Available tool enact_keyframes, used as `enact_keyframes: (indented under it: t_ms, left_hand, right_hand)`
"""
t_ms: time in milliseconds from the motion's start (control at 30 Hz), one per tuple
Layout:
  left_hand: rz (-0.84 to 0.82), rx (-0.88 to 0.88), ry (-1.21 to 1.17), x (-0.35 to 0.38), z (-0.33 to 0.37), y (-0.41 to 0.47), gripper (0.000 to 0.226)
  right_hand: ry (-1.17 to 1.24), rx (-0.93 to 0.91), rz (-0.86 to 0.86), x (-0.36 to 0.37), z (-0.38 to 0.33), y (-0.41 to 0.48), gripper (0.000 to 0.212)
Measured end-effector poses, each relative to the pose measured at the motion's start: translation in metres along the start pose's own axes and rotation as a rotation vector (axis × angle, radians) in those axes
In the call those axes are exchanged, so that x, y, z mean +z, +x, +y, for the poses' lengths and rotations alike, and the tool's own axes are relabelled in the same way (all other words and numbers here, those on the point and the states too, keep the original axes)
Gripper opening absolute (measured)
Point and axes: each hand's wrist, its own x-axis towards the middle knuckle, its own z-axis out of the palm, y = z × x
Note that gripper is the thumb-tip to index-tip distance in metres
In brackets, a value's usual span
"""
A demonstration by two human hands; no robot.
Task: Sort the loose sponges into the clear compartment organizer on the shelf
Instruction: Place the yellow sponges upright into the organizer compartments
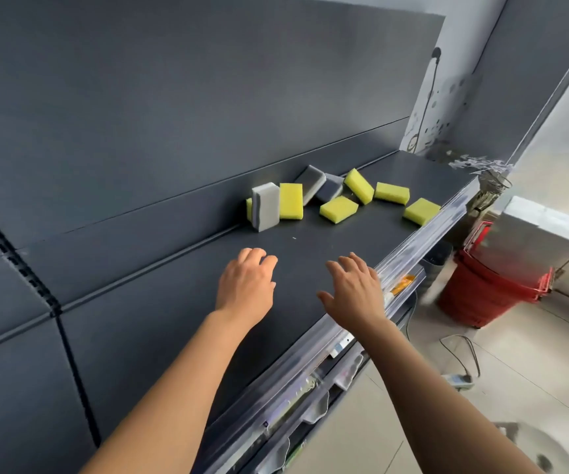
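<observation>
Both hands empty: left hand (247, 285) loosely curled, right hand (353, 289) spread, held over the dark grey flat shelf (310, 241). Scattered at the shelf's far end: yellow and grey rectangular foam sponges (339, 208). No clear compartment organizer seen. Step judged: reach, nothing sorted yet. Next: a sponge to be gripped, organizer to be located.

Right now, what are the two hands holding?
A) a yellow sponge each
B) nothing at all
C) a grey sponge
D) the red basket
B: the left hand and the right hand are both empty above the shelf, and the sponges all lie farther back, untouched.
</observation>
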Motion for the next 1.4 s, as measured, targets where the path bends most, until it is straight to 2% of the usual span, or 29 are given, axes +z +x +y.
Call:
enact_keyframes:
  t_ms: [500,667,800,967,1067,1133,1200,1300,1400]
  left_hand:
    - [-0.049,-0.034,0.011,0.088,0.083,0.175,0.041]
    - [-0.110,-0.098,0.025,0.116,0.113,0.224,0.035]
    - [-0.166,-0.151,0.048,0.136,0.122,0.251,0.043]
    - [-0.200,-0.217,0.118,0.148,0.126,0.266,0.035]
    - [-0.195,-0.260,0.145,0.146,0.126,0.271,0.036]
    - [-0.252,-0.301,0.146,0.143,0.124,0.272,0.045]
    - [-0.341,-0.346,0.128,0.139,0.123,0.272,0.051]
    - [-0.406,-0.396,0.061,0.134,0.119,0.269,0.052]
    - [-0.446,-0.490,-0.165,0.131,0.114,0.262,0.049]
  right_hand:
    - [-0.007,0.030,-0.065,0.024,0.169,0.139,0.058]
    - [0.005,0.105,-0.061,0.026,0.228,0.177,0.054]
    - [0.029,0.170,-0.138,0.033,0.257,0.200,0.059]
    - [0.040,0.087,-0.136,0.030,0.256,0.219,0.044]
    - [0.110,-0.057,-0.248,0.025,0.241,0.227,0.053]
    - [0.178,-0.139,-0.358,0.020,0.233,0.232,0.060]
    - [0.146,-0.235,-0.426,0.018,0.228,0.238,0.060]
    - [0.079,-0.293,-0.504,0.019,0.220,0.247,0.053]
    - [0.044,-0.295,-0.564,0.021,0.210,0.253,0.051]
